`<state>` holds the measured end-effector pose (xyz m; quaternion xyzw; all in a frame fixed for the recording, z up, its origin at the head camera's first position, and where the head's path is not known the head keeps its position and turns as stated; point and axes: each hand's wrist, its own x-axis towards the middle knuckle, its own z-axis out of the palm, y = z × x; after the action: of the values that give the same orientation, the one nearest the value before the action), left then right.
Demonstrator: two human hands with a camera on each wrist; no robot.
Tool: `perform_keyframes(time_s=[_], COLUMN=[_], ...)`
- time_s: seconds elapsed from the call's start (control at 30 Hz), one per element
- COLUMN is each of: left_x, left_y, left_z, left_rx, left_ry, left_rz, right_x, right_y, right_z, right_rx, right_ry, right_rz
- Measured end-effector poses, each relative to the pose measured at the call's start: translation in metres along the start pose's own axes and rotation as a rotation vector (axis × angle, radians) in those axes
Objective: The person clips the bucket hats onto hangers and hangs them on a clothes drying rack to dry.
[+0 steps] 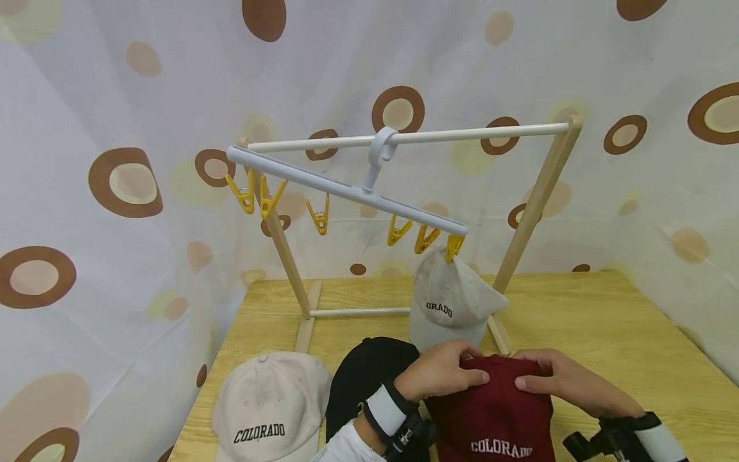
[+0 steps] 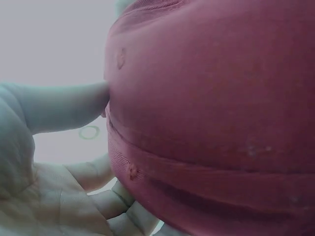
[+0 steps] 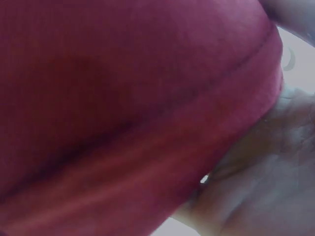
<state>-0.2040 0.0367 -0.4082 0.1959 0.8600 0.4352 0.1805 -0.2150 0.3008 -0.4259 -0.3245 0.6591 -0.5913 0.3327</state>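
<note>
A dark red baseball cap (image 1: 501,410) with white COLORADO lettering is held by both hands near its crown, at the front right. My left hand (image 1: 441,372) grips the cap's upper left side, thumb on the front and fingers behind. On the upper right side my right hand (image 1: 571,380) pinches it the same way. Red cloth fills most of both wrist views, with the left thumb (image 2: 69,105) pressed to the cap's edge. Just behind, a light cap (image 1: 444,298) hangs by a yellow clip (image 1: 454,247) from the right end of the pale blue hanger (image 1: 346,191).
The hanger tilts down to the right, hooked over the white rod of a wooden rack (image 1: 539,199). Several other yellow clips, such as the leftmost clip (image 1: 242,192), hang along it. A beige cap (image 1: 271,398) and a black cap (image 1: 366,375) lie on the wooden table (image 1: 606,321).
</note>
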Motion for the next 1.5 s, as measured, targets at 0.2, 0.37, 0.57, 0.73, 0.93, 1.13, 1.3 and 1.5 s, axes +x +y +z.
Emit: perform_keyframes(time_s=[0.2,0.37,0.57,0.73,0.93,1.13,1.3,1.5], left_x=[-0.011,-0.018,-0.030,-0.039,-0.047,-0.060,-0.074,-0.087], left_y=[0.006,0.009,0.021,0.031,0.036,0.042,0.050,0.063], left_z=[-0.007,-0.012,-0.016,-0.021,-0.027,-0.035,-0.047,-0.067], left_rx=[-0.056,-0.062,-0.026,-0.034,-0.009,0.010,0.015,0.060], left_ry=[-0.020,-0.030,-0.081,-0.075,-0.053,-0.045,-0.017,0.056], left_rz=[0.074,0.131,0.189,0.223,0.275,0.307,0.351,0.358], right_x=[-0.001,0.001,0.001,0.003,0.005,0.008,0.014,0.022], right_y=[-0.017,-0.026,-0.032,-0.040,-0.047,-0.057,-0.069,-0.081], right_z=[0.016,0.026,0.037,0.044,0.051,0.060,0.068,0.068], right_rx=[-0.073,-0.116,-0.168,-0.188,-0.200,-0.272,-0.405,-0.467], right_ry=[0.049,0.058,0.076,0.086,0.097,0.131,0.201,0.336], right_rz=[-0.039,-0.099,-0.150,-0.178,-0.197,-0.251,-0.302,-0.350])
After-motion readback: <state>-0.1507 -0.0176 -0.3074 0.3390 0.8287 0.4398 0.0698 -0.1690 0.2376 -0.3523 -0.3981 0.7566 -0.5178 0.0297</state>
